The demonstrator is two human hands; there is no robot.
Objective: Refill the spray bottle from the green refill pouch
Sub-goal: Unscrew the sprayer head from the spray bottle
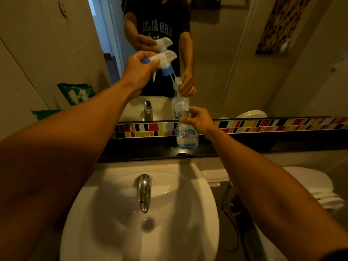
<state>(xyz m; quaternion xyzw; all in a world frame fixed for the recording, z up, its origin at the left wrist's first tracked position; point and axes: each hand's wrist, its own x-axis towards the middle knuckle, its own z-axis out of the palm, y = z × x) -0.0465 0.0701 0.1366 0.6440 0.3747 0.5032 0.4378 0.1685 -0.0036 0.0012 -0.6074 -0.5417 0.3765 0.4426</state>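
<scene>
A clear spray bottle with a blue label and a little blue liquid at its bottom stands on the dark ledge behind the sink. My right hand grips its neck. My left hand holds the white and blue trigger sprayer head lifted above the bottle, its dip tube slanting down toward the open bottle mouth. The green refill pouch leans against the left wall, partly behind my left forearm; its reflection shows in the mirror.
A white sink with a chrome tap lies below my arms. A mirror above a coloured tile strip reflects a person in a dark shirt. White folded towels lie at right, with a hose beside the basin.
</scene>
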